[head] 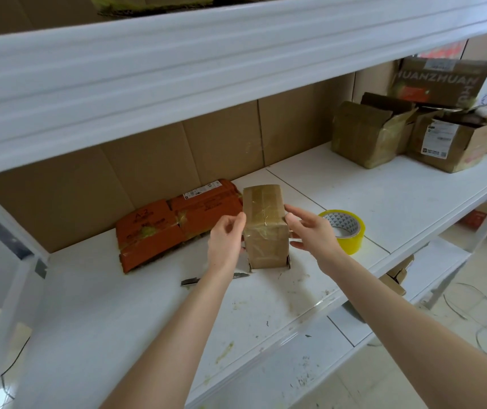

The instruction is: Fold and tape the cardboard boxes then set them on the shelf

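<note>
**Taped box stands between both grips**

The small box (265, 228) stands upright on the shelf (384, 196) with its long axis vertical, directly between the two grips. The left grip (226, 240) has its fingers curled against the box's upper left edge; I cannot tell whether they pinch it or only touch. The right grip (310, 231) is loosely spread and holds nothing, with its thumb at the box's right side. Neither is nearer, as the box lies just inward of each. Tape covers the top seam, but small flaps jut out at the base, so the bottom may need closing. The tape roll (345, 228) sits just beyond the right grip. A flattened orange carton (177, 225) lies outward of the left.
</note>
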Tool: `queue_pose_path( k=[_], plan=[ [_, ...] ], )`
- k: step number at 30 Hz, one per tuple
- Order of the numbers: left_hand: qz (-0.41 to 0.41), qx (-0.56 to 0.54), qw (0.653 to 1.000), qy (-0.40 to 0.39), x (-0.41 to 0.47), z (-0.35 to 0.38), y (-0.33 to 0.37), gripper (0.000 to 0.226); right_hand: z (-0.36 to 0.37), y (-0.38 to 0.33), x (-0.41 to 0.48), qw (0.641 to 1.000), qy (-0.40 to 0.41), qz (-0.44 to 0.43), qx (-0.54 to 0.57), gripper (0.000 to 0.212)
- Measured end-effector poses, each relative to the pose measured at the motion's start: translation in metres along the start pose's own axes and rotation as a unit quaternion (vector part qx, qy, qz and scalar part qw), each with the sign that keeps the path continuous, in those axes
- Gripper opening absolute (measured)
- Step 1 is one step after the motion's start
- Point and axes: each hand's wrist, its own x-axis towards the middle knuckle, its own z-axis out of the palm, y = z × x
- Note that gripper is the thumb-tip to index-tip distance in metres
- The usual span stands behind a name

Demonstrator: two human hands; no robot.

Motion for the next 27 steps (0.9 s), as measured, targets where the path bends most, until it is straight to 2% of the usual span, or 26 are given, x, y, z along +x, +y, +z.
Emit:
queue_pose_path(
  k=[4, 7, 9, 11, 14, 17, 22, 27],
  plan=[
    [-0.052, -0.050, 0.997, 0.018, 0.002, 0.000, 0.005, 0.023, 0.006, 0.002, 0.000, 0.999, 0.002, -0.009, 0.031, 0.031],
    [0.020, 0.020, 0.999, 0.019, -0.007, 0.001, -0.006, 0.028, -0.001, 0.007, -0.001, 0.999, -0.021, -0.036, 0.008, 0.036],
    [0.089, 0.072, 0.993, -0.003, -0.014, 0.001, -0.014, 0.042, -0.006, 0.008, 0.002, 0.997, -0.032, -0.051, -0.046, 0.047],
    [0.126, 0.124, 0.984, -0.007, -0.016, 0.002, -0.017, 0.050, -0.007, 0.007, 0.004, 0.986, -0.010, -0.076, -0.145, 0.057],
    [0.143, 0.170, 0.975, 0.014, -0.014, 0.001, -0.017, 0.057, -0.003, 0.009, 0.005, 0.951, 0.039, -0.130, -0.277, 0.066],
    [0.153, 0.193, 0.969, 0.033, -0.009, -0.002, -0.015, 0.063, -0.001, 0.010, 0.007, 0.933, 0.042, -0.168, -0.314, 0.070],
    [0.196, 0.213, 0.955, 0.065, -0.002, -0.002, -0.016, 0.059, 0.001, 0.009, 0.015, 0.918, 0.050, -0.185, -0.346, 0.066],
    [0.207, 0.243, 0.947, 0.035, -0.002, -0.006, -0.022, 0.045, -0.002, 0.011, 0.016, 0.911, 0.036, -0.203, -0.356, 0.061]
  ],
)
